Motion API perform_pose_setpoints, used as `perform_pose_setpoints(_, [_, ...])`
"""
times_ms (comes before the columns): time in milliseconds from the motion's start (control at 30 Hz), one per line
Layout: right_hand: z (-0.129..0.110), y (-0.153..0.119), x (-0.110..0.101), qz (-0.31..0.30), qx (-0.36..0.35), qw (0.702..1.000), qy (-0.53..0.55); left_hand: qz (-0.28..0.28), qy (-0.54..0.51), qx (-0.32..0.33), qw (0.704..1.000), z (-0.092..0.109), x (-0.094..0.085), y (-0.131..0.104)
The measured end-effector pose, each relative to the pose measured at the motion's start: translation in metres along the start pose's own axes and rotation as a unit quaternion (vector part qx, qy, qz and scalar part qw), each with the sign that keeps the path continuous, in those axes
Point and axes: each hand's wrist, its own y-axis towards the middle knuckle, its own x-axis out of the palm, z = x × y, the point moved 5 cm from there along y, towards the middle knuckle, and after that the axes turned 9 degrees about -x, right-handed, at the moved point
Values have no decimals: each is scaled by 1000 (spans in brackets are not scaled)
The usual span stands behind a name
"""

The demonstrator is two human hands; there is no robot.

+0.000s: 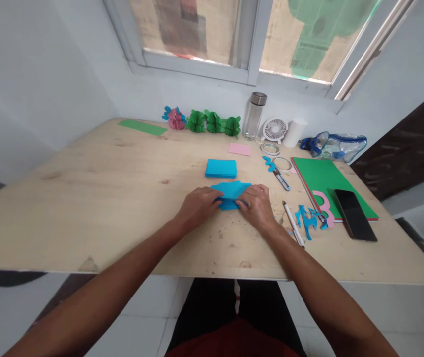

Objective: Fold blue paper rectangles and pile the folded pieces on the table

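Blue paper is filling both grips: left hand pinching 9-o'clock edge, right hand 3-o'clock; counter stretching wide toward 9 o'clock.

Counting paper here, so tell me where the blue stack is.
In the head view, near centre, the blue stack lies just beyond the held blue paper, short of the pink card.

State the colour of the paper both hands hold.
The held paper is bright blue, clearest in head view.

We can read no text, brand or number; the window paper bears marks too blurred to read.
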Motion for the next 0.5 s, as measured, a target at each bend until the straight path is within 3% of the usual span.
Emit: perform_pose_setpoints(500, [7, -5, 3, -7, 28, 999, 30, -40, -14, 6, 999, -14, -4, 7])
